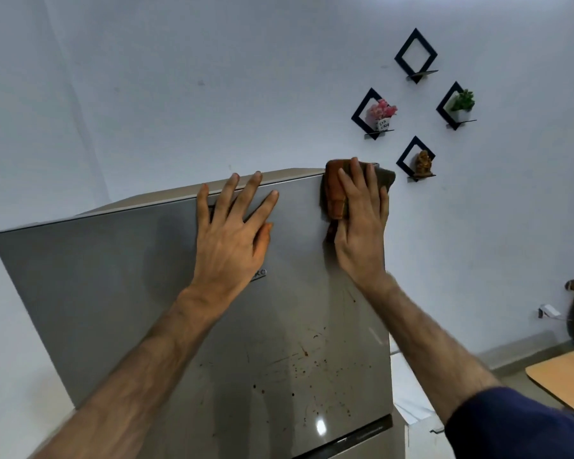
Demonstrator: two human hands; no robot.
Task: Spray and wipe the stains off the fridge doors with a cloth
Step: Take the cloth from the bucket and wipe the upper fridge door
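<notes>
Fridge door is braced by flat left hand; cloth is pressed at top corner under right hand, fingers straight; stains lie below.

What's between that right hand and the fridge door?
A brown cloth, pressed flat by the right hand against the upper fridge door near its top right corner, seen in the head view.
</notes>
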